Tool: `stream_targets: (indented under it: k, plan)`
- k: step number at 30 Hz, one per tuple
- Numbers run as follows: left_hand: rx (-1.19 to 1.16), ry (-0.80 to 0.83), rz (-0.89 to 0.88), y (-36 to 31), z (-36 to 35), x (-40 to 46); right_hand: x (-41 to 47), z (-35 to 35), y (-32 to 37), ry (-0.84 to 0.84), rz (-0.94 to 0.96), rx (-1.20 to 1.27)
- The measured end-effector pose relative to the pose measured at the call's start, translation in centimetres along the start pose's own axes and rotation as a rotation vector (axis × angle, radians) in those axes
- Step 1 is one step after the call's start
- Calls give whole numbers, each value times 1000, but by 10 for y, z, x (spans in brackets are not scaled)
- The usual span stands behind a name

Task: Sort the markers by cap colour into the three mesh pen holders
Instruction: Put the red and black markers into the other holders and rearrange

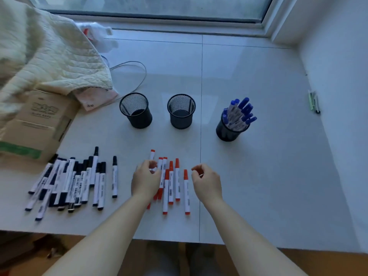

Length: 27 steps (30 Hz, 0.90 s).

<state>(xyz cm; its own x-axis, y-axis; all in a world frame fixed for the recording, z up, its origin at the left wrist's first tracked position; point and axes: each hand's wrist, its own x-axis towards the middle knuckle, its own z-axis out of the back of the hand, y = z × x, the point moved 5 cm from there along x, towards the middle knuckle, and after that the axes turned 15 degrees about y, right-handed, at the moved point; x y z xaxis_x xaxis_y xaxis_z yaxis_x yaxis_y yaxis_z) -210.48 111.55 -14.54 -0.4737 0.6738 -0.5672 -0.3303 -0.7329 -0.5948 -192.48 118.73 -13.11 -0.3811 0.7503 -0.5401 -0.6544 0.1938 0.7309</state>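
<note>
Three black mesh pen holders stand in a row on the white surface. The left holder (141, 121) and the middle holder (181, 122) are empty. The right holder (225, 134) is filled with several blue-capped markers (242, 110). Several red-capped markers (171, 184) lie side by side in front of the middle holder. My left hand (146, 181) lies over their left part, and its fingers curl round one red-capped marker (152, 154). My right hand (208, 183) hovers just right of the red markers, fingers loosely curled, holding nothing. Several black-capped markers (79, 180) lie in a pile at the left.
A cardboard box (33, 124) and a cream quilt (43, 52) fill the left side. A grey cable (137, 76) loops behind the left holder, with a plastic bag (99, 36) further back. Two pens (314, 101) lie by the right wall. The surface's front edge (179, 241) is near me.
</note>
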Motion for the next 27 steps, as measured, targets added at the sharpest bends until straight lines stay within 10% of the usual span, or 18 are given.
stream_targets:
  k: [12, 27]
  plan:
    - [222, 130, 33, 59, 18, 25, -7, -71, -27, -95, -395, -318]
    - [272, 57, 23, 65, 11, 29, 19, -90, -13, -103, -379, -374]
